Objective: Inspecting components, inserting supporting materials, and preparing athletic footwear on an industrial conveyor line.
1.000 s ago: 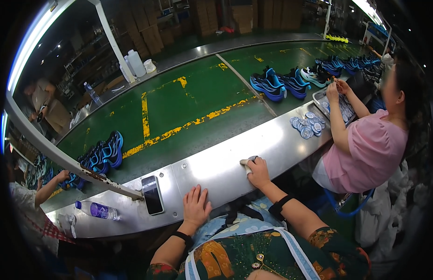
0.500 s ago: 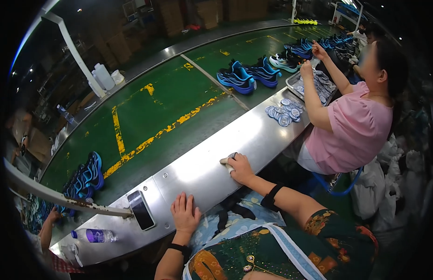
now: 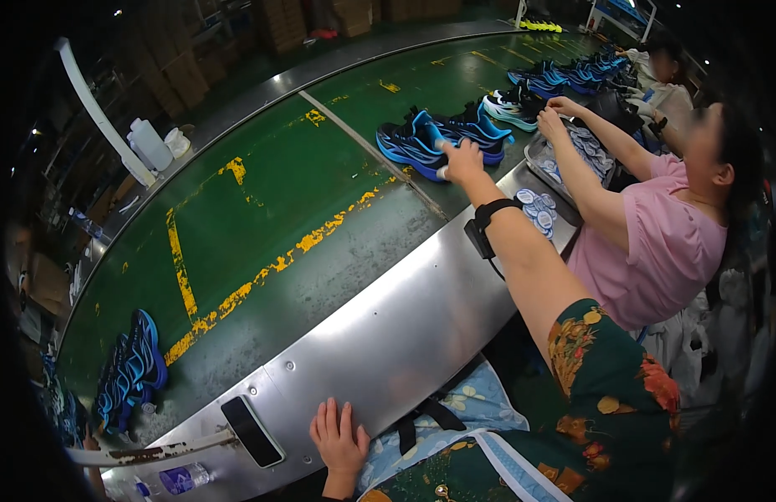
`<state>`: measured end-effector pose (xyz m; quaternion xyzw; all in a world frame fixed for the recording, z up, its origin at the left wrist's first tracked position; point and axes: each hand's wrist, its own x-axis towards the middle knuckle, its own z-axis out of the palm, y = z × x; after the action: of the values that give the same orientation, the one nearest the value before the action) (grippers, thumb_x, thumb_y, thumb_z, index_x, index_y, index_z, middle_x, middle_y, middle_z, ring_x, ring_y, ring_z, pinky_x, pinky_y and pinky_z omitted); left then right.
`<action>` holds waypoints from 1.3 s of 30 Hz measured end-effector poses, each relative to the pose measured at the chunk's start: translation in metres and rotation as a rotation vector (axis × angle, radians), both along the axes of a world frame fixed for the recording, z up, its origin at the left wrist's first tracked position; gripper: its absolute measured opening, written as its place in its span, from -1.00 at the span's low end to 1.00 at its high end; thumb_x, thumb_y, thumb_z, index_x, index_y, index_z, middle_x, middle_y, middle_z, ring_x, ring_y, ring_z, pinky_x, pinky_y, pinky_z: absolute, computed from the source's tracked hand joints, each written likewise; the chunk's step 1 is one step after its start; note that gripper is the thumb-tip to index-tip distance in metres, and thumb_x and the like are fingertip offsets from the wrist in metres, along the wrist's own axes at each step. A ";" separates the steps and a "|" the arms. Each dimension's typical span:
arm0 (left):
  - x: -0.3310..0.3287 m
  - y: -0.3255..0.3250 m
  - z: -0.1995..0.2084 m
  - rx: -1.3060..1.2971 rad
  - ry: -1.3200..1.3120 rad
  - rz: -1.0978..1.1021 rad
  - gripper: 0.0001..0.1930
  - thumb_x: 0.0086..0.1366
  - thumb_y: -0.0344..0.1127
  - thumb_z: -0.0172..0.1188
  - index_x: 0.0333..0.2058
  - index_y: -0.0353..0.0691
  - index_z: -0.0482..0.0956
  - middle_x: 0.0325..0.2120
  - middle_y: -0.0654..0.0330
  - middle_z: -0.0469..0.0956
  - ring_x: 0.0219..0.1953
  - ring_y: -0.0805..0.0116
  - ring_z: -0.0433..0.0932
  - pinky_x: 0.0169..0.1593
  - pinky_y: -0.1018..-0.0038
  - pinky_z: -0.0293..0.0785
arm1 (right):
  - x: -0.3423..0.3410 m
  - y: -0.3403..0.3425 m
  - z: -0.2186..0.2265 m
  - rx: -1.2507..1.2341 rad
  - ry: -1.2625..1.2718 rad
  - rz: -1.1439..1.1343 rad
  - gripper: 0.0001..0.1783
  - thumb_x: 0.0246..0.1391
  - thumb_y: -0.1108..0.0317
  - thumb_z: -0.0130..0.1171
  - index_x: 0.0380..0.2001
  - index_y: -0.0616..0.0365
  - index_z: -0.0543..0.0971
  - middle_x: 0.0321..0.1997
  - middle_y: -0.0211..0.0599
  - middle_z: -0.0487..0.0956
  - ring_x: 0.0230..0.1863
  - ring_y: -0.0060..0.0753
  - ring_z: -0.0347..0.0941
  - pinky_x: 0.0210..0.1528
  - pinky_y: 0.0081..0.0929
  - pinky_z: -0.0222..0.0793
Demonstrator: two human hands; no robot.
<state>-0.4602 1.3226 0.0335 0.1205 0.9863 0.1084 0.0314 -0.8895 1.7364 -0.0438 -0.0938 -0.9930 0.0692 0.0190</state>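
Observation:
My right arm reaches far forward and right. My right hand (image 3: 465, 162) is at the heel of a black-and-blue sneaker (image 3: 407, 144), thumb and fingers spread about it; whether they press on it is hard to see. Pale covers sit on some of its fingertips. Right behind that sneaker stands a second black-and-blue sneaker (image 3: 480, 130). My left hand (image 3: 339, 439) lies flat on the metal bench (image 3: 388, 335), fingers stretched out and holding nothing. A phone (image 3: 252, 431) with a dark screen lies left of it.
A co-worker in pink (image 3: 668, 230) sits at the right, by a metal tray (image 3: 545, 177) and a pile of round badges (image 3: 534, 207). More sneakers (image 3: 135, 368) stand at the left on the green belt (image 3: 271, 226). A bottle (image 3: 183, 478) lies beyond the phone, beside a worn metal bar (image 3: 154, 452).
My right hand has left the bench and moved forward to the near sneaker's heel. My left hand stays flat on the bench. The view has shifted, and the co-worker's hands have come lower.

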 end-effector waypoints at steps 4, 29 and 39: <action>0.000 -0.001 0.008 -0.010 -0.007 0.027 -0.48 0.08 -0.20 0.13 0.05 -0.22 0.49 0.18 -0.08 0.33 0.26 -0.07 0.22 0.25 0.00 0.07 | -0.017 0.011 0.006 -0.266 -0.044 0.074 -0.61 -0.09 0.21 0.32 -0.10 -0.19 0.57 -0.28 -0.12 0.60 -0.13 -0.08 0.54 -0.09 -0.20 0.43; -0.098 0.055 0.059 0.687 -0.124 0.578 -0.38 0.40 -0.24 -0.07 0.35 -0.30 0.01 0.38 0.05 -0.02 0.41 0.18 -0.05 0.39 0.33 -0.13 | 0.214 -0.147 0.167 -0.343 -0.342 0.898 -0.64 -0.29 0.08 0.27 -0.35 -0.01 0.70 -0.42 -0.05 0.61 -0.28 -0.04 0.58 -0.23 -0.19 0.46; -0.050 0.011 0.133 0.433 0.374 0.551 -0.75 0.32 -0.44 -0.05 -0.08 -0.38 0.50 -0.19 0.08 0.52 -0.14 0.23 0.48 -0.02 0.40 0.36 | 0.330 -0.167 0.225 -1.433 -0.838 1.355 -0.57 0.11 0.16 0.20 -0.01 0.16 0.55 -0.20 0.00 0.56 -0.14 -0.04 0.51 -0.06 -0.27 0.40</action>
<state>-0.5098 1.3333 0.1669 -0.1274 0.9247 0.2942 -0.2053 -0.5594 1.5692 0.1811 0.4714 -0.4934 0.5946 -0.4251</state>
